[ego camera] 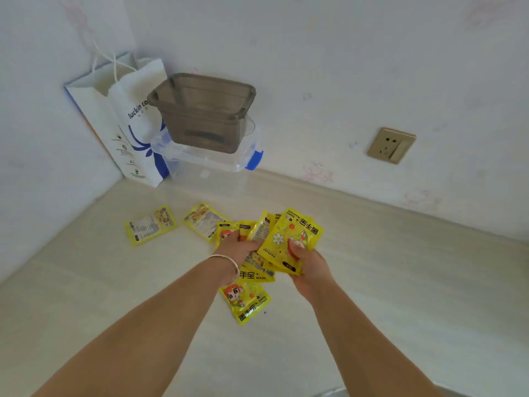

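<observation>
Several yellow hand-warmer packets lie on a pale floor. My right hand [307, 263] grips a fanned stack of packets [289, 239] by its lower edge, thumb on the top one. My left hand [236, 247], with a silver bracelet on the wrist, reaches into the pile and curls its fingers around packets beside that stack. One packet [246, 302] with a cartoon figure lies flat below my wrists. Two more lie apart face down, one at the left [150, 224] and one nearer the pile [204, 220].
In the corner, a smoky-brown plastic bin [203, 110] stands on a clear lidded box with blue latches [229, 164]. A white and blue paper bag [128, 118] stands left of them. A wall socket [391, 145] sits low on the right wall.
</observation>
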